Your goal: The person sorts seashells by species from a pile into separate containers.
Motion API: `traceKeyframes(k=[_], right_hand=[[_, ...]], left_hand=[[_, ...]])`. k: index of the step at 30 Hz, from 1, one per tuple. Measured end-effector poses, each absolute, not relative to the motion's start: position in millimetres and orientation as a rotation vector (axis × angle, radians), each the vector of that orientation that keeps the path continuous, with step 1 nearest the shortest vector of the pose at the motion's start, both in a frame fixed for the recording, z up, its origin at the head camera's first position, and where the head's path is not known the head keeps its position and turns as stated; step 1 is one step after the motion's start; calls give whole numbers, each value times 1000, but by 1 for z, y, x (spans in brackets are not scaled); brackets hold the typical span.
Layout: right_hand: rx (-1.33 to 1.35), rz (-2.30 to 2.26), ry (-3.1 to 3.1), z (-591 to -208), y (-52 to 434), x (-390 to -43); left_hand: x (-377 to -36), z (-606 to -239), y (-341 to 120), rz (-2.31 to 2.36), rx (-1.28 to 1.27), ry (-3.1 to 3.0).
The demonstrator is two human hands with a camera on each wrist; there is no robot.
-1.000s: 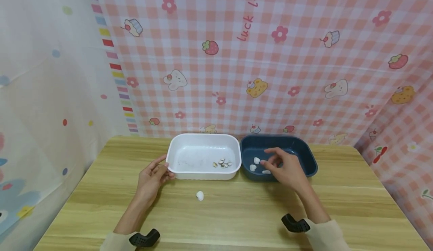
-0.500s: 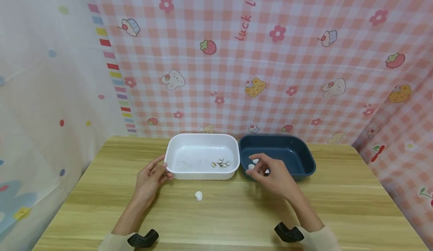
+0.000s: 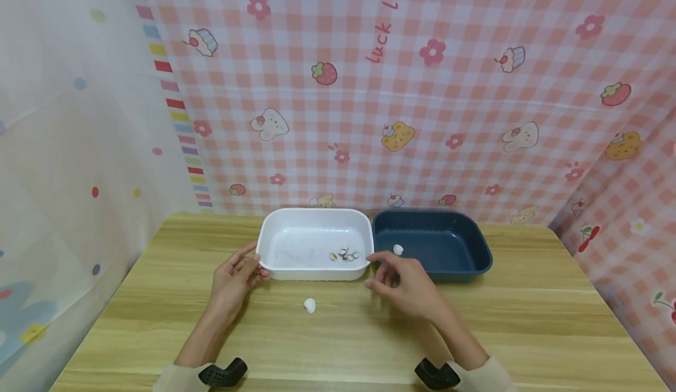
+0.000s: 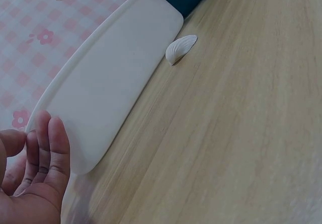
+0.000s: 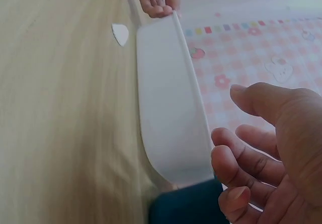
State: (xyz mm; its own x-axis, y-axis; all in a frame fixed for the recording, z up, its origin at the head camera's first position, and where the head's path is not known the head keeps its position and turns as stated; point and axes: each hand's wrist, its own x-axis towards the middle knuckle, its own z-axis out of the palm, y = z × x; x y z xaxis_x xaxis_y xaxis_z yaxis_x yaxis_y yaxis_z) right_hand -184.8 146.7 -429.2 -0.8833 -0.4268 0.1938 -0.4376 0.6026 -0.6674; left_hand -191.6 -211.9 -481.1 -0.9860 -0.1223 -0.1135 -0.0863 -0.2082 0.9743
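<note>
My left hand point(image 3: 232, 277) pinches the left end of the white dish point(image 3: 301, 242); in the left wrist view its fingers point(image 4: 59, 148) lie against the outer wall. My right hand point(image 3: 406, 283) hovers between the dishes' front edges, thumb and fingers parted and loosely bent, holding nothing. A ribbed white seashell point(image 3: 310, 305) lies on the table in front of the white dish, apart from both hands. Several small brownish shells point(image 3: 345, 255) lie in the white dish's right part. One white shell point(image 3: 398, 250) shows inside the dark blue dish point(image 3: 443, 248); my right hand hides its front-left part.
Both dishes stand side by side at the back of the wooden table point(image 3: 327, 351). Behind them hangs a pink checked cloth point(image 3: 317, 163). A pale dotted cloth point(image 3: 116, 116) hangs at the left.
My right hand has moved left from over the dark blue dish to near the white dish's front-right corner. My left hand has stayed at the white dish. The shell on the table has not moved.
</note>
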Motion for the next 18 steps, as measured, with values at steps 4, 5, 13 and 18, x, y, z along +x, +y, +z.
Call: traceKeyframes(k=[4, 5, 13, 18], right_hand=[[809, 1200, -2798, -433, 137, -183], [824, 1203, -2798, -434, 135, -182], [902, 1235, -2804, -444, 117, -178], [933, 1292, -2804, -454, 106, -178]], left_hand=[[-192, -482, -212, -2414, 254, -1961], [-192, -482, -212, -2417, 254, -1958], [-192, -483, -213, -2401, 240, -1968], [-191, -482, -212, -2396, 242, -1977]])
